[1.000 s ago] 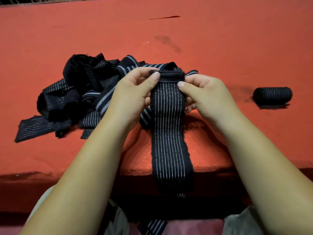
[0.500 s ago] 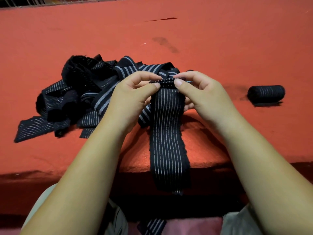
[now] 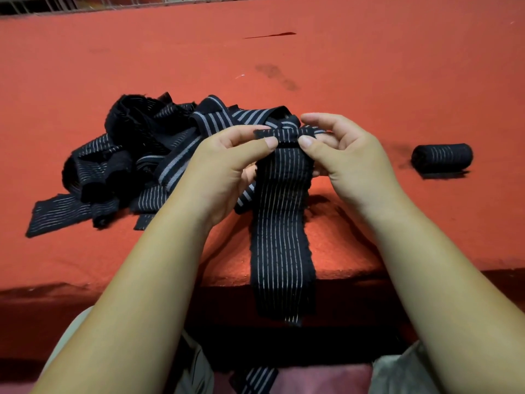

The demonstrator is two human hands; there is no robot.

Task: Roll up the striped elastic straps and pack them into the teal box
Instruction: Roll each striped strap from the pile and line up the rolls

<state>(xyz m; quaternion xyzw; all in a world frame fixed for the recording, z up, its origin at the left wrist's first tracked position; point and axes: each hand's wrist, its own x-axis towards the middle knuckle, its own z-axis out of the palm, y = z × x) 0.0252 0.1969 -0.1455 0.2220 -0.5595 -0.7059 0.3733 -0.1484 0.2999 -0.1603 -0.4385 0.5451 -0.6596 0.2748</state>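
While the strap runs near-to-far down the middle of the red table, its near end hanging over the edge toward your lap, you are starting a roll: the far end is folded into a narrow first turn lying crosswise, left to right. Your left hand and right hand each pinch that turn between thumb and forefinger. Next, I judge, you must wind it tightly toward yourself, edges square. To the left loose straps lie heaped; a finished roll lies well apart on the right. No teal box shows.

Lap strap cut by bottom edge; held strap underside hidden.
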